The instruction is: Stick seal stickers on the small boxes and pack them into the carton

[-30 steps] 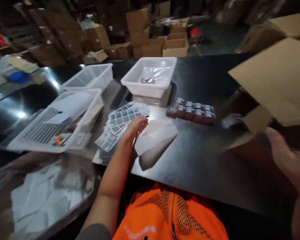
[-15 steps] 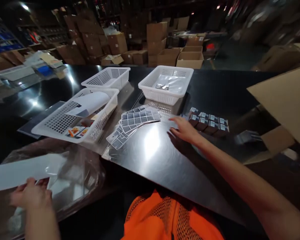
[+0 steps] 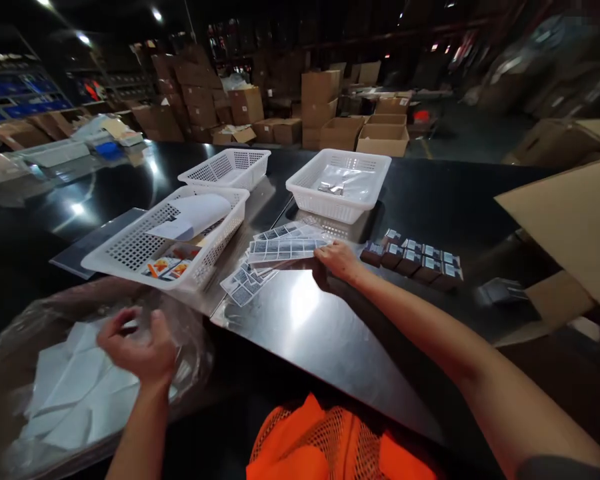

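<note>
Label sheets at risk of sliding off their stack.

Left of the label sheets (image 3: 283,248), my left hand (image 3: 140,347) hovers with fingers apart over a clear bag (image 3: 80,387); my right hand (image 3: 341,260) has fingers pressed on the stack's edge, and a careless drag could fan it across the tabletop (image 3: 330,333).
</note>
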